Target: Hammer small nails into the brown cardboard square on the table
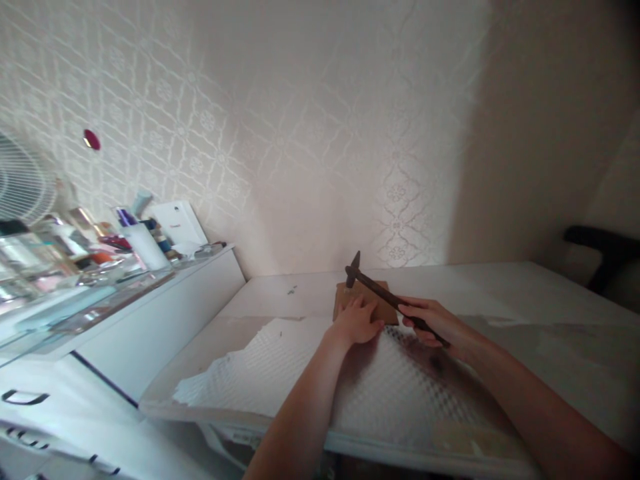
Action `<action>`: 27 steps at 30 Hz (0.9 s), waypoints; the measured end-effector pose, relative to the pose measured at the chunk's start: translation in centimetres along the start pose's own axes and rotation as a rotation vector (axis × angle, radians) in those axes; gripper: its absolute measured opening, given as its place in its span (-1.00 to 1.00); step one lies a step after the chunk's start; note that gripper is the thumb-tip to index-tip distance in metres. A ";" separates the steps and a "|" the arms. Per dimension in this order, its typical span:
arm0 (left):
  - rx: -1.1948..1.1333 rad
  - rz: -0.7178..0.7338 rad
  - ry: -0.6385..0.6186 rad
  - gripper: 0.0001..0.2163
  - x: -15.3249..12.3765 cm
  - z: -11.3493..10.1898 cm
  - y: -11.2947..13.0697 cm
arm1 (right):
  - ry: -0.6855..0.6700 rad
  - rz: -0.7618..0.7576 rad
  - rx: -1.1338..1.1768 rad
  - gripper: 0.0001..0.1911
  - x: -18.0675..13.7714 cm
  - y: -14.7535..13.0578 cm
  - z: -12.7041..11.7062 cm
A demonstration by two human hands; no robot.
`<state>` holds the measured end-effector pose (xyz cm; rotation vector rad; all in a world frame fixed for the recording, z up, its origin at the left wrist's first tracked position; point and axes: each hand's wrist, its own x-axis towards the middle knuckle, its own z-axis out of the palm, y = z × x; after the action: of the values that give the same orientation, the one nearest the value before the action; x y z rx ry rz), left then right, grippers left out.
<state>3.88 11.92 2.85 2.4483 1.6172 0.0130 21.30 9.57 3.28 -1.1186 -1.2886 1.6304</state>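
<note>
A hammer (376, 288) with a dark handle is gripped in my right hand (431, 323), its fingers wrapped round the lower handle. The hammer's head is over the far left part of a small brown board (383, 310); I cannot tell whether it touches. My left hand (357, 323) lies flat on that board with its fingers spread. Something small and pale shows on the board close to the hammer head, too small to name. Beneath the board's near edge is a white textured sheet (280, 353), spread over the table.
Several tiny metal pieces (292, 290) lie on the white table (265, 293) at the back left. A white dresser (185, 300) stands at the left, crowded with bottles (145, 243) and a white box (179, 223). A fan (23, 180) is beyond. At right is a black armrest (600, 243).
</note>
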 end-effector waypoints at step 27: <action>0.001 0.009 0.019 -0.42 0.1 0.1 -0.1 | -0.010 -0.013 0.006 -0.60 -0.2 -0.1 0.0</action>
<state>3.80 12.00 2.73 2.4635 1.6139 0.0364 21.32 9.41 3.40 -1.0973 -1.2934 1.6312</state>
